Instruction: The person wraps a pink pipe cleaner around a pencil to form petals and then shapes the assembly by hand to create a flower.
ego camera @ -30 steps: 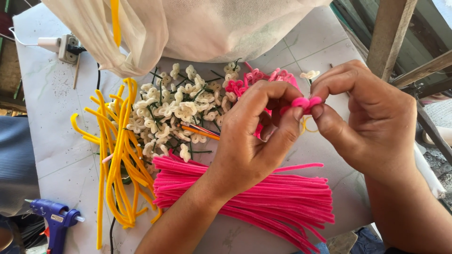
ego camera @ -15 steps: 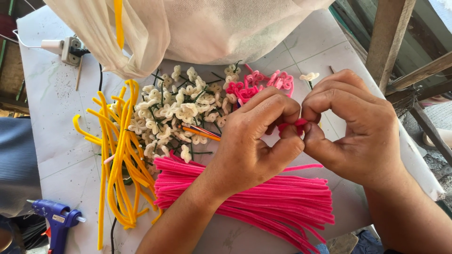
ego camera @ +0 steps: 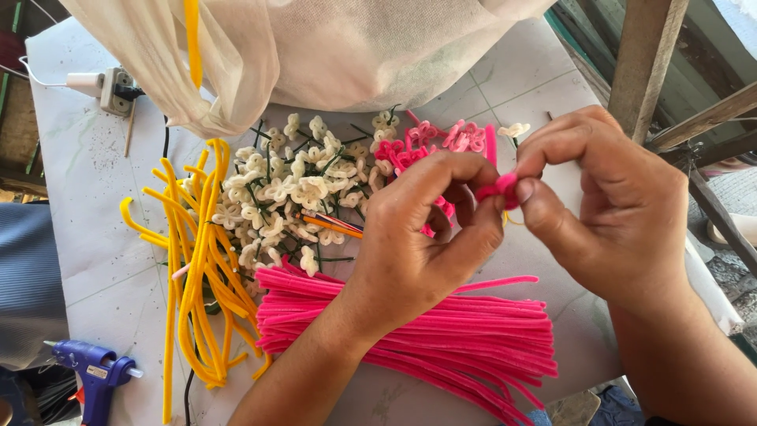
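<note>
— What is lying nearest the person?

— A thick bundle of straight pink pipe cleaners [ego camera: 441, 335] is lying across the white table [ego camera: 95, 229], just under both wrists. A blue glue gun [ego camera: 93, 377] is sitting at the table's near left corner.

— And the hands?

— They are meeting above that bundle. The left hand [ego camera: 418, 237] and the right hand [ego camera: 611, 213] are both pinching one small pink pipe-cleaner loop [ego camera: 500, 188], fingertips closed on it from either side, so it is hanging in the air between them, off the table.

— What is lying to the left?

— Bent yellow pipe cleaners [ego camera: 197, 268] are sprawling there in a loose heap.

— Further back?

— A pile of cream pipe-cleaner flowers [ego camera: 288, 193] on dark green stems is sitting beyond the left hand, with finished pink flowers [ego camera: 441, 140] just beside it. Behind these a white cloth bag [ego camera: 331, 47] is hanging over the table, and a white power plug [ego camera: 106, 85] is lying at the far left.
</note>
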